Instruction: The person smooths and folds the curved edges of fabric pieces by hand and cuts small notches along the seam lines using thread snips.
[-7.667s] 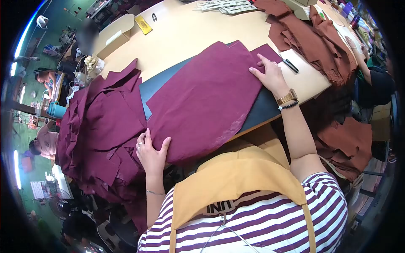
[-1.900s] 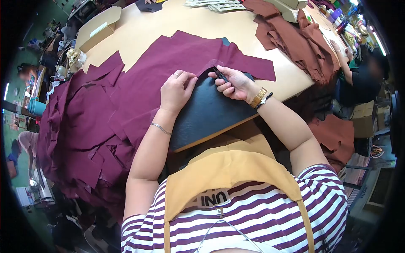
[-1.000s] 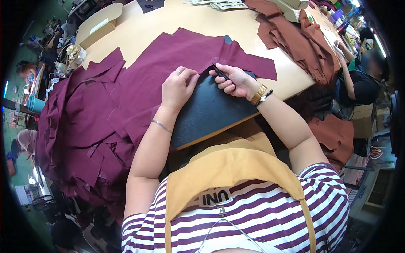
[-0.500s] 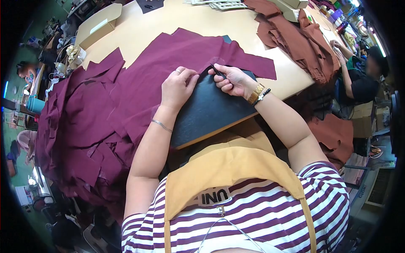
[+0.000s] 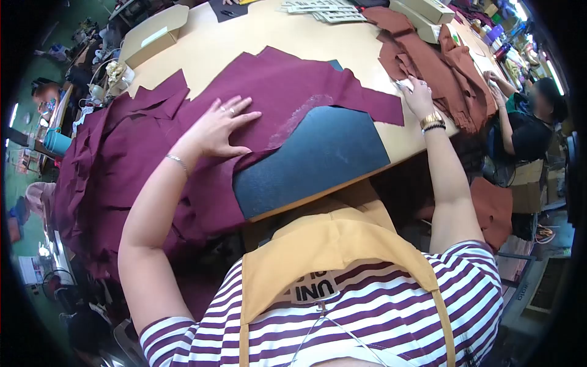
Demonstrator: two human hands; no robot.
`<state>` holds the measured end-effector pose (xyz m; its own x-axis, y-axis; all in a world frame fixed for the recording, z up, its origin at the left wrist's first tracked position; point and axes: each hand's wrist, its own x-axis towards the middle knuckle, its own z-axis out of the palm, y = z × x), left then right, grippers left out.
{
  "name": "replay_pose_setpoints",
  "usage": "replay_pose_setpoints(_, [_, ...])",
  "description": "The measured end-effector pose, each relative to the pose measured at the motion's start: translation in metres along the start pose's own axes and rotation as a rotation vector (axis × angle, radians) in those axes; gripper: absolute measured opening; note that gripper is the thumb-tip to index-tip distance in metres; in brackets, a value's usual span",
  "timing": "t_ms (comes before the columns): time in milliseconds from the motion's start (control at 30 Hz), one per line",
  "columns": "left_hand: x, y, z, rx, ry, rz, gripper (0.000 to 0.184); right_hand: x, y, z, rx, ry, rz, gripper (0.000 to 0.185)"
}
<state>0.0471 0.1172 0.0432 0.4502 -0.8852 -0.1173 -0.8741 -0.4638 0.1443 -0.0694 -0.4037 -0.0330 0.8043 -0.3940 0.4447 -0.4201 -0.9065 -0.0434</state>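
My left hand (image 5: 223, 128) lies spread on a large maroon cloth (image 5: 275, 73), fingers apart and holding nothing. A whitish chalky patch (image 5: 299, 116) runs along the cloth's curved edge. Beside that edge a dark blue-black mat (image 5: 318, 162) is exposed at the front of the table. Over to the right, my right hand (image 5: 419, 98) reaches to the border of a brown cloth pile (image 5: 449, 82), fingers closed around a small whitish thing (image 5: 403, 84) whose kind I cannot make out.
An open cardboard box (image 5: 153, 40) stands at the back left of the pale table (image 5: 226, 30). Printed sheets (image 5: 324, 9) are stacked at the back. Another person (image 5: 520, 116) works at the right edge. Bunched maroon fabric (image 5: 92, 196) hangs over the left side.
My hands have parted from the cloth's edge. The left moved left and flattened on the maroon cloth; the right moved right to the brown pile, and its dark tool no longer shows.
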Motion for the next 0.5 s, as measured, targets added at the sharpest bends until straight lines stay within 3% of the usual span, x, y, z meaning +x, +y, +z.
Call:
replay_pose_setpoints(33, [0.004, -0.009, 0.012, 0.005, -0.021, 0.010, 0.087, 0.001, -0.013, -0.008, 0.166, 0.029, -0.051, 0.041])
replay_pose_setpoints(100, [0.025, -0.020, 0.041, 0.022, 0.139, -0.134, 0.093, -0.008, -0.076, -0.048, 0.497, 0.070, -0.156, 0.043])
replay_pose_setpoints(167, [0.057, -0.017, 0.043, -0.077, 0.254, -0.519, 0.095, -0.033, -0.145, -0.079, 0.719, -0.140, -0.163, 0.044])
replay_pose_setpoints(233, [0.084, -0.021, 0.042, -0.099, 0.357, -0.941, 0.096, -0.071, -0.195, -0.092, 0.650, -0.205, -0.356, 0.053])
replay_pose_setpoints(267, [0.090, -0.026, 0.047, -0.170, 0.477, -0.999, 0.096, -0.087, -0.217, -0.104, 0.578, -0.283, -0.383, 0.058])
replay_pose_setpoints(367, [0.083, -0.038, 0.053, -0.178, 0.688, -0.849, 0.095, -0.109, -0.230, -0.104, 0.333, -0.341, -0.490, 0.075])
replay_pose_setpoints(433, [0.047, -0.034, 0.045, -0.091, 0.530, -0.531, 0.091, -0.106, -0.219, -0.099, 0.402, -0.375, -0.424, 0.083])
replay_pose_setpoints(500, [0.015, -0.026, 0.046, -0.071, 0.251, -0.445, 0.091, -0.095, -0.202, -0.093, 0.387, -0.282, -0.368, 0.082])
